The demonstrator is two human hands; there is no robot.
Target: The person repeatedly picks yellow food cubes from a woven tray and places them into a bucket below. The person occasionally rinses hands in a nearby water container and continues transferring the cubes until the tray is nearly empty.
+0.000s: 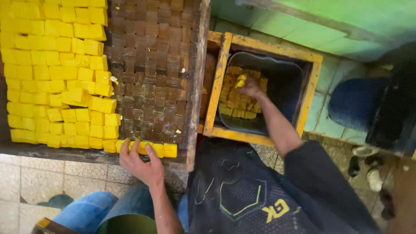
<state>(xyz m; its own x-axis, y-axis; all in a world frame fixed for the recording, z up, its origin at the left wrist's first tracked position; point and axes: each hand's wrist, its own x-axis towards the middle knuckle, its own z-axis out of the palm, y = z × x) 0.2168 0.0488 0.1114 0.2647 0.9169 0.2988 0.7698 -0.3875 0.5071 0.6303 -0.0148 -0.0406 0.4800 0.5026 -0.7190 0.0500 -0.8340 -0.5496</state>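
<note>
The left hand [141, 162] rests with fingers spread on the near edge of a woven tray [151, 65], its fingertips touching the yellow blocks [56, 73] of the front row; it grips nothing. The blocks fill the tray's left part in close rows, while the right part shows bare brown weave up to the wooden rim [197, 78].

The right hand [250, 88] reaches down into a dark tub [286, 78] set inside a yellow wooden frame [221, 82], closed around one yellow piece [241, 80] just above the heap of cut pieces [236, 104] that lies in the tub's left half. The tub's right half is bare. The frame stands just beside the tray's rim, with only a narrow gap between them. Tiled floor [39, 177] lies below the tray's near edge, and blue-clad knees [86, 212] sit under it.
</note>
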